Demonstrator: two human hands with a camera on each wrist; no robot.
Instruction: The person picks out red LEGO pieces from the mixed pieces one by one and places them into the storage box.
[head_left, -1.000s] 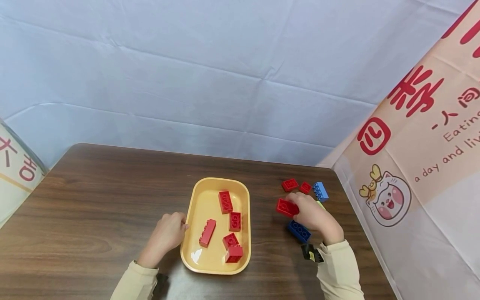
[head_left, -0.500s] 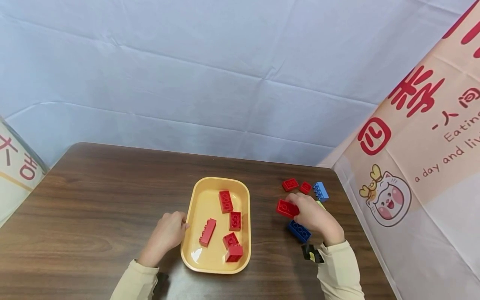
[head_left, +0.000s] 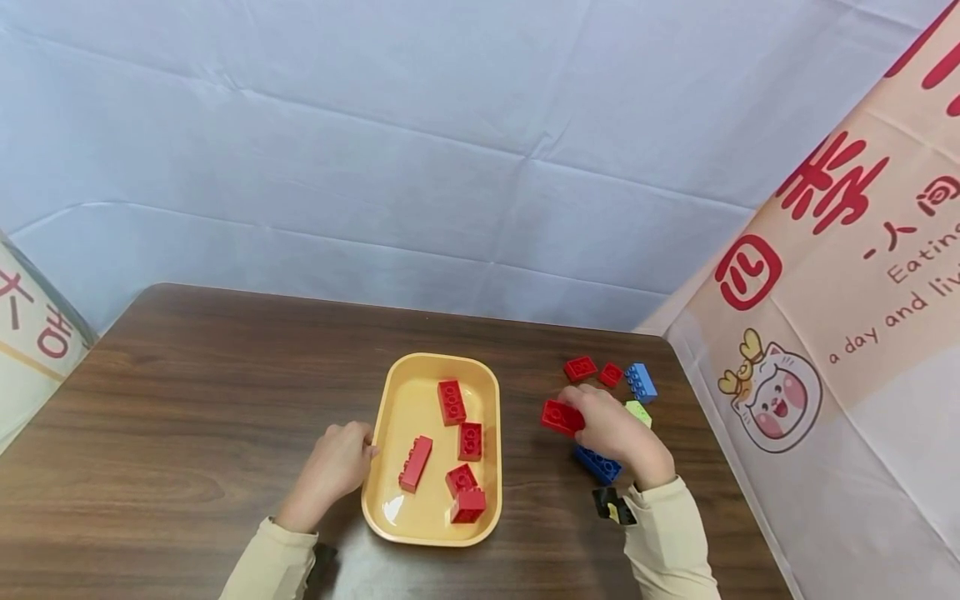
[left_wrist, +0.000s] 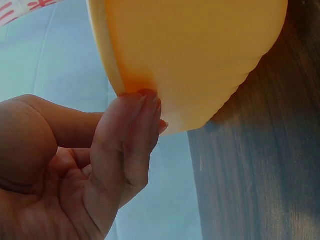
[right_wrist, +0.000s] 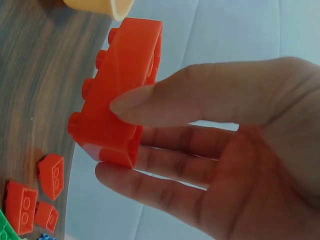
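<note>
My left hand (head_left: 339,462) pinches the left rim of a yellow tray (head_left: 380,417); in the left wrist view the thumb and fingers (left_wrist: 127,115) close on the tray's edge (left_wrist: 200,55). Several red toy bricks lie inside the tray, among them a long narrow brick (head_left: 415,464) and a brick (head_left: 452,403) near the far end. To the right of the tray, my right hand (head_left: 611,425) holds a red building brick (head_left: 561,417) between thumb and fingers. Seen from the right wrist, this brick (right_wrist: 117,75) has a row of studs along one side.
Beyond the right hand lie two red bricks (head_left: 580,368) and a light blue brick (head_left: 641,383). A lime brick (head_left: 638,412) and a dark blue brick (head_left: 597,464) are partly covered by the hand. The brown table (head_left: 225,400) meets a pale cloth wall at the back.
My right hand has moved slightly left with the red building brick, uncovering more of the lime brick. The left hand stays on the tray rim.
</note>
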